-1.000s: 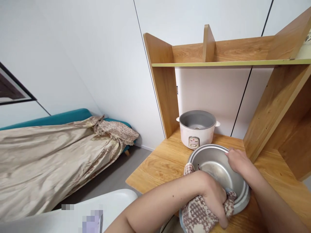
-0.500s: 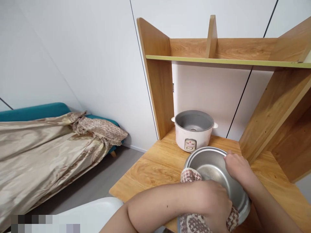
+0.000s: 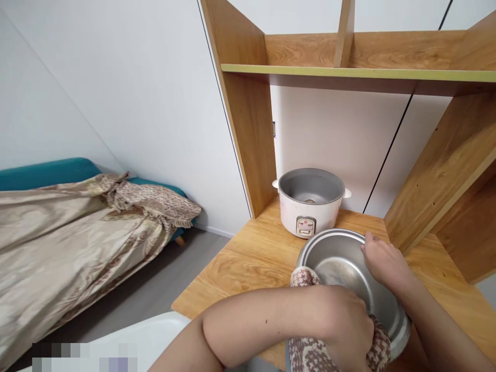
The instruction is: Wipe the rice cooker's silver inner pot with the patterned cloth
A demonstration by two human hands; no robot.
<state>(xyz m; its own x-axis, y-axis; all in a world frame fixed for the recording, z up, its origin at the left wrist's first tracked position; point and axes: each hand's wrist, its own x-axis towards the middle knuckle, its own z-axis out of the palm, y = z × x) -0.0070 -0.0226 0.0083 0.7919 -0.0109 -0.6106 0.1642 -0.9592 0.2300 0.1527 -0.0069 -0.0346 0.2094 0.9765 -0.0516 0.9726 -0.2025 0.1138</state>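
Nearest the camera, the left hand (image 3: 344, 325) is clenched around a brown-and-white houndstooth cloth (image 3: 310, 354), pressing it against the near wall of a metal inner pot (image 3: 341, 258). The cloth bunches out on both sides of the fist and folds over the pot's near rim. Just beyond that hand, the right hand (image 3: 383, 263) grips the far right rim of the pot, fingers hooked over the edge, holding it steady. The pot rests on the wooden surface (image 3: 248, 258), seemingly tipped slightly toward the person, its inside dull grey and bare. To wipe it well, the right hand should likely keep a firm hold on the rim so the pot cannot spin or slide, while the cloth sweeps around the wall and down to the base. Beyond both hands, just behind the pot, a white rice cooker (image 3: 310, 204) stands open with no pot inside. Above it runs a wooden shelf (image 3: 349, 70). Far off to the left lies a bed (image 3: 77, 232) under a beige cover.
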